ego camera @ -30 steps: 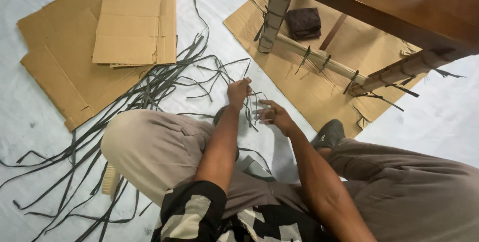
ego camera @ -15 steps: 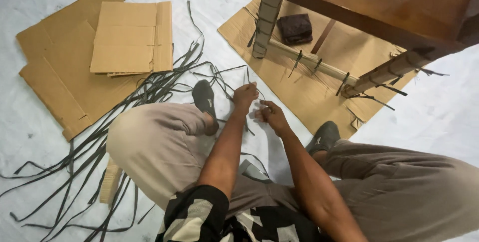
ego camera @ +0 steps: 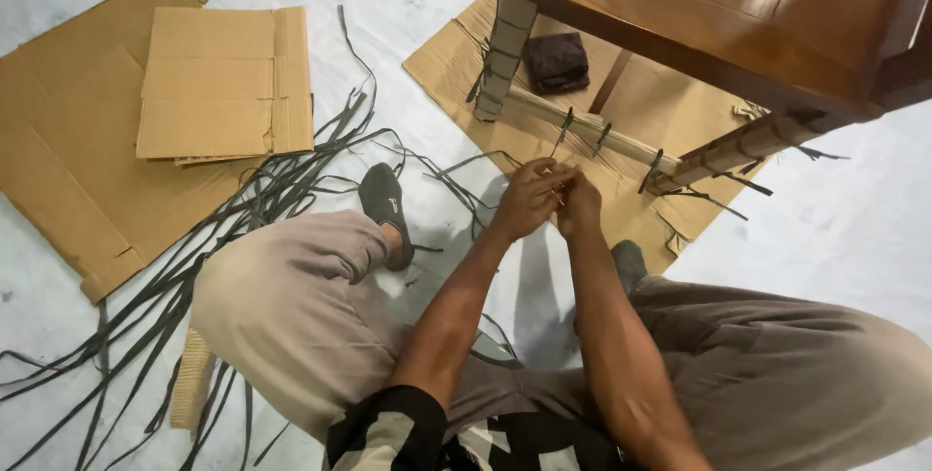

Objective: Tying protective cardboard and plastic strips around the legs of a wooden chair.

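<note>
Pinching a thin dark strap (ego camera: 556,183) between them, the left hand (ego camera: 525,201) and right hand (ego camera: 580,205) close together just before the desk's wrapped leg (ego camera: 499,49); a loose pinch could let it slip.

thin dark strap (ego camera: 558,172) pinched between both hands, mostly hidden by fingers, short end poking up near the wrapped table rail. more long dark straps (ego camera: 243,209) lie tangled on the white floor at left.

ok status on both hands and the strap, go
Left hand and right hand together, pinching thin dark strap. Grip detail hidden. Wrapped table leg beyond, apart.
</note>
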